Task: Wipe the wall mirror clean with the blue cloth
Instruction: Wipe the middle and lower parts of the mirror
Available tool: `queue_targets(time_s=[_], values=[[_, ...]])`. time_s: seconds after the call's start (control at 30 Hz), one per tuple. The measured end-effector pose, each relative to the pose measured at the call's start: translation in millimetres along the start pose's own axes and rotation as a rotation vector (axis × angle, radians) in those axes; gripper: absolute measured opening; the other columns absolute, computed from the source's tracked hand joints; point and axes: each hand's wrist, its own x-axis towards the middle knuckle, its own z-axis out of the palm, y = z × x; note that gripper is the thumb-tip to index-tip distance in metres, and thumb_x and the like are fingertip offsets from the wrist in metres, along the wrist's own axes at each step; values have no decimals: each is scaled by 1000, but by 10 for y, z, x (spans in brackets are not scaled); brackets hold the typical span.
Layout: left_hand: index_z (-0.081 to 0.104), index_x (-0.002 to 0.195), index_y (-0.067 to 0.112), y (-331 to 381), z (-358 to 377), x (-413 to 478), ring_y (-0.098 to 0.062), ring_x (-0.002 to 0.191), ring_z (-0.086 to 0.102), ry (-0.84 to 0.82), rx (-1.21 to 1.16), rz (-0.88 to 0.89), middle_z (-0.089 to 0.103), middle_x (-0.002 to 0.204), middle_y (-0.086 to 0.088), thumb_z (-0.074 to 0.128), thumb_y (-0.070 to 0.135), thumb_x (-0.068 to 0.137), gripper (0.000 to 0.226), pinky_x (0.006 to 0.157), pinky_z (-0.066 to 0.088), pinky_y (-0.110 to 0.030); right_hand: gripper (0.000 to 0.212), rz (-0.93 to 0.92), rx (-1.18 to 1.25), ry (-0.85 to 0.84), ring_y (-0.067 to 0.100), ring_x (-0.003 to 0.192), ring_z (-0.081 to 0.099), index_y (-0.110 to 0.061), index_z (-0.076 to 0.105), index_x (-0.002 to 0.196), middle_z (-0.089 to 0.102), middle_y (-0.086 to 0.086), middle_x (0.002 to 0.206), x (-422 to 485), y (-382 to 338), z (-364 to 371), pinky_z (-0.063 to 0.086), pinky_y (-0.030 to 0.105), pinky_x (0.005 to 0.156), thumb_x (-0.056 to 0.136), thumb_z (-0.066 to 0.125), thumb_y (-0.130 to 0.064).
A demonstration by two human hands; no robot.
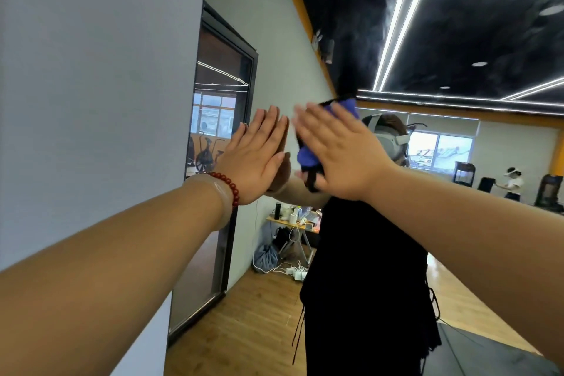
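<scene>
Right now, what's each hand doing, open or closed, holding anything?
Left hand: open, flat against the mirror, holding nothing.
Right hand: open, straight fingers pressing the blue cloth to the mirror.

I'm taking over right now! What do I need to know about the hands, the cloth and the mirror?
Left hand: open, laid flat against the wall mirror, fingers straight; red bead bracelet on the wrist.
Right hand: open, fingers straight, pressing the blue cloth onto the glass at about head height.
Done: the cloth is on the glass; how much is already clean I cannot tell.
Left: hazy smears show high up on the glass, so wipe there, then the rest.
</scene>
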Motion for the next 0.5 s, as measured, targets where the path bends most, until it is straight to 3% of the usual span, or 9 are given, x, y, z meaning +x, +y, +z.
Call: queue_targets(time_s=[0.07, 0.17, 0.27, 0.33, 0.4, 0.5], values=[[-18, 145, 29, 12, -1, -5, -1, 136, -28, 33, -45, -7, -30, 147, 14, 15, 36, 103, 53, 115, -14, -27, 82, 174, 36, 46, 23, 150, 4, -11, 11, 154, 8, 8, 162, 73, 45, -74, -5, 44, 120, 93, 26, -63], [-10, 148, 27, 119, -25, -27, 3, 139, -18, 178, -182, -76, -19, 150, 17, 12, 40, 97, 58, 117, -10, -25, 75, 235, 304, 125, 20, 150, 8, -7, 21, 153, 12, 7, 162, 62, 49, -142, -4, 34, 120, 89, 23, -46], [-4, 149, 18, 283, -58, -9, -5, 146, -9, 321, -213, 86, -11, 155, 8, 20, 35, 98, 59, 120, -5, -26, 77, 225, 547, 229, 23, 149, 11, -1, 26, 151, 18, 11, 161, 13, 127, -179, 1, 30, 120, 81, 32, -34], [12, 152, 8, 367, -12, 65, -15, 148, 6, 296, -152, 256, 3, 158, -1, 25, 32, 98, 60, 121, 5, -31, 80, 241, 513, 257, 25, 149, 10, 1, 24, 151, 17, 13, 161, -3, 196, -164, 6, 38, 122, 80, 37, -35], [22, 151, 8, 419, 16, 145, -16, 147, 12, 230, -127, 237, 12, 159, -3, 19, 36, 97, 61, 120, 6, -32, 85, 306, 384, 227, 25, 150, 8, 0, 19, 152, 13, 14, 162, -27, 267, -170, 3, 40, 121, 82, 37, -46], [29, 150, 10, 487, 42, 243, -16, 147, 16, 278, -80, 147, 23, 159, -4, 12, 41, 95, 66, 119, -3, -27, 91, 373, 267, 206, 27, 149, 9, -1, 19, 153, 13, 15, 161, -82, 344, -192, 1, 40, 120, 84, 35, -59]])
